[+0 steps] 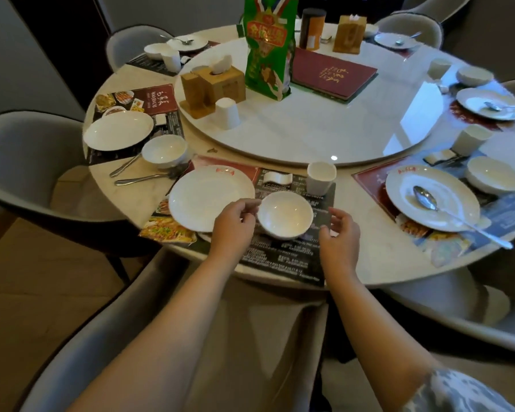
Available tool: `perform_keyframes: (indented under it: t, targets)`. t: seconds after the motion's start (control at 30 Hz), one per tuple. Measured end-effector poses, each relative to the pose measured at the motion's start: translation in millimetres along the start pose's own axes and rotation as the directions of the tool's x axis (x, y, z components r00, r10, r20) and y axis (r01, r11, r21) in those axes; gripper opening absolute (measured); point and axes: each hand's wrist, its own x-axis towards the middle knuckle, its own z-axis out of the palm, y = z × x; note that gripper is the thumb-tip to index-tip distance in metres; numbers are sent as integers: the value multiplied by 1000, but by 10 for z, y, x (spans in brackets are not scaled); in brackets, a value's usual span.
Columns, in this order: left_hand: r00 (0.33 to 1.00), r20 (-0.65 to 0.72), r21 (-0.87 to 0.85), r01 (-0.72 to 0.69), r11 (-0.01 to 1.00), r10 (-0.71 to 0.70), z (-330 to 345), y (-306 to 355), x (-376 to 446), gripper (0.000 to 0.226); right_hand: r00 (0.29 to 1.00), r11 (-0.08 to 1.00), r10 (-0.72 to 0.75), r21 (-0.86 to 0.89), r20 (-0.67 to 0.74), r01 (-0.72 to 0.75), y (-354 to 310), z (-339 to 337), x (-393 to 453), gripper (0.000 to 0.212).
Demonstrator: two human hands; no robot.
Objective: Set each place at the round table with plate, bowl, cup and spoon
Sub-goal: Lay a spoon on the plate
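At the near place a white plate lies on a printed placemat, with a white bowl to its right and a white cup behind the bowl. My left hand touches the bowl's left rim with its fingertips. My right hand hovers just right of the bowl, fingers apart, holding nothing. Two spoons lie on the table left of the plate, beside another bowl and plate.
A place at the right has a plate with a spoon on it, plus a bowl. The turntable carries a green bag, tissue box, menu and upturned cup. Grey chairs ring the table.
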Motion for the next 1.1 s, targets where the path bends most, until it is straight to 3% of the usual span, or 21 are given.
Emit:
perform_keyframes:
  t: [0.23,0.47,0.67,0.87,1.1]
  targets:
    - [1000,-24,35,1,999,0,-782,-239,-472,33,998,998,-68,2,10,68,-235,252,-912,31]
    - [995,-48,-13,89,996,-90,-1168,-440,-663,29,970,997,-73,40,232,66,-427,554,-1401,26]
    - [987,-85,-96,130,987,-138,-1549,-741,-740,28,948,998,-47,60,314,29,-620,942,-1710,32]
    - [990,-85,-140,104,985,-117,-2299,-1045,-513,28,947,997,-33,80,321,7,-891,1622,-1972,28]
    - [996,56,-77,78,994,-74,-3427,-1492,-116,29,974,989,29,135,225,-61,-1219,2707,-2351,26]
